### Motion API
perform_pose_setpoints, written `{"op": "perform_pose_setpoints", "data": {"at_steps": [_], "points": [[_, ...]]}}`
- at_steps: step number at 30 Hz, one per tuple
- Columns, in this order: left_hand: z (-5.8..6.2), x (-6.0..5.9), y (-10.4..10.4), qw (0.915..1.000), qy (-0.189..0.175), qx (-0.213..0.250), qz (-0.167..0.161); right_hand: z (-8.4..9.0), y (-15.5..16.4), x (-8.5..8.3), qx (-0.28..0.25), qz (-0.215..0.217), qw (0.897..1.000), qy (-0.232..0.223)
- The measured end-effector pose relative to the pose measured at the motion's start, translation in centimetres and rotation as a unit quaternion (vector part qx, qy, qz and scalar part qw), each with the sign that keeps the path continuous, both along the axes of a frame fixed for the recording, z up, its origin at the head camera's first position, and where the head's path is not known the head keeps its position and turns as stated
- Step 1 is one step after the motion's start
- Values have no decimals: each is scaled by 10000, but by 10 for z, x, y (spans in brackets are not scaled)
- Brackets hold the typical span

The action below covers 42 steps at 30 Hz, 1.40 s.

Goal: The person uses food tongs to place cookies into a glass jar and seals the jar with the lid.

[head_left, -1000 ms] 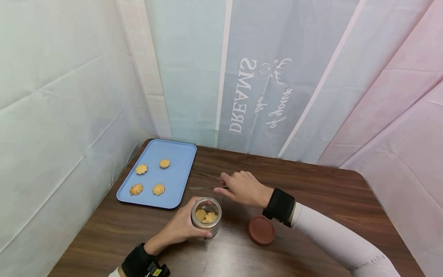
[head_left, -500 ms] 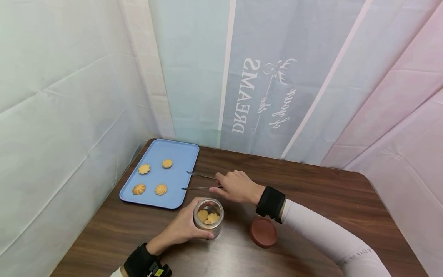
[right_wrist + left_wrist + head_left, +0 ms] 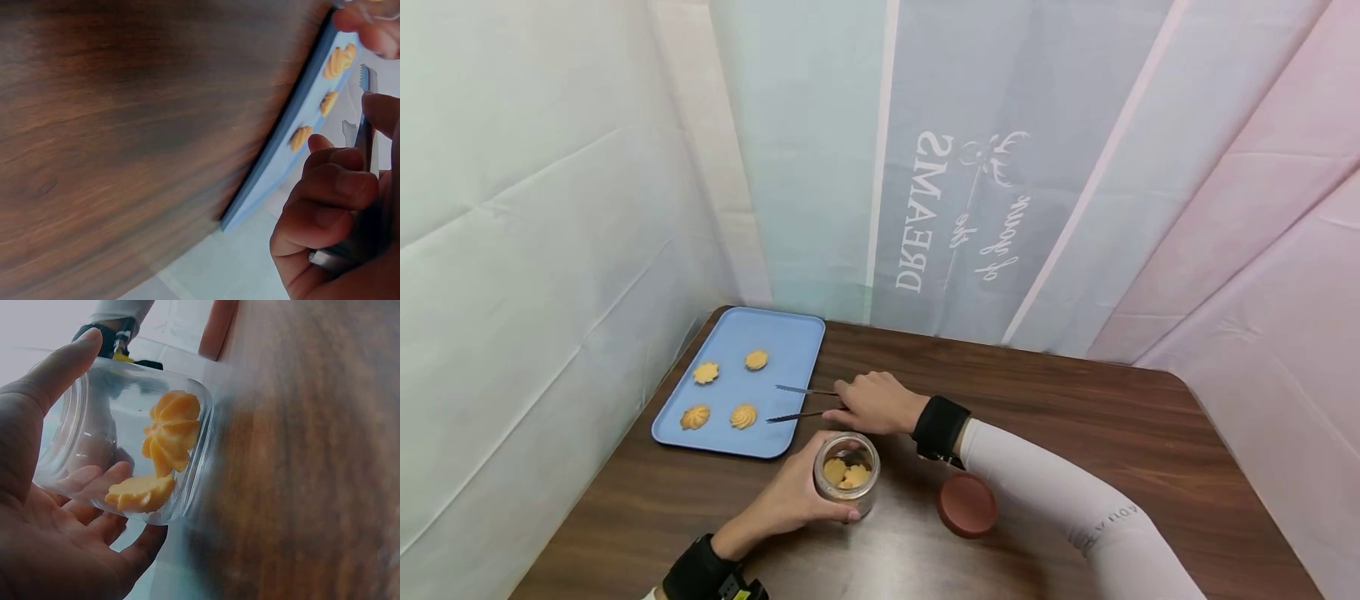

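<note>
Tongs (image 3: pixel 797 402) now reach over the blue tray (image 3: pixel 790 337), tips spread beside the nearest cookie (image 3: pixel 743 415), carried left by the right hand (image 3: pixel 872 402) pinching their handles; left hand (image 3: pixel 790 493) grips the jar (image 3: pixel 847 471), just behind the tongs.

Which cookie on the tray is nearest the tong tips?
The front-right swirl cookie on the blue tray, just left of the lower tip of the tongs; the other three lie farther away.

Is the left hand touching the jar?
Touching. The left wrist view shows the left hand wrapped round the jar, thumb and fingers on the glass; the head view agrees.
</note>
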<state>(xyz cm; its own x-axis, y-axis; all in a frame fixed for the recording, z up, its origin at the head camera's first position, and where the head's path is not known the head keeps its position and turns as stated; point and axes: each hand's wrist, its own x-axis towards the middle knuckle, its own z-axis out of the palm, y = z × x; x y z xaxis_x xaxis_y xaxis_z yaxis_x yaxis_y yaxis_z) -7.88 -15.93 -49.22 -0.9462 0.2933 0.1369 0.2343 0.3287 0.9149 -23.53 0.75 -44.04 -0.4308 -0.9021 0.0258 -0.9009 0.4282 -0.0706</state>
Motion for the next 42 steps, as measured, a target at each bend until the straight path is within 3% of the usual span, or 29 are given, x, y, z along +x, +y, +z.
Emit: {"op": "perform_pose_setpoints", "data": {"at_steps": [18,25,32,42], "points": [[1,4,-3,9999,26,103,24,-3,-41,-5,700,-78,9975,-100],[1,5,-4,9998,130,81,100,-6,-52,-8,684,-16,9974,-213],[1,5,-1,9998,-40,71,168,-8,-57,-10,846,-121,9953,-447],[2,1,1,9999,146,45,22,-7,-63,-8,885,-146,9933,-734]]}}
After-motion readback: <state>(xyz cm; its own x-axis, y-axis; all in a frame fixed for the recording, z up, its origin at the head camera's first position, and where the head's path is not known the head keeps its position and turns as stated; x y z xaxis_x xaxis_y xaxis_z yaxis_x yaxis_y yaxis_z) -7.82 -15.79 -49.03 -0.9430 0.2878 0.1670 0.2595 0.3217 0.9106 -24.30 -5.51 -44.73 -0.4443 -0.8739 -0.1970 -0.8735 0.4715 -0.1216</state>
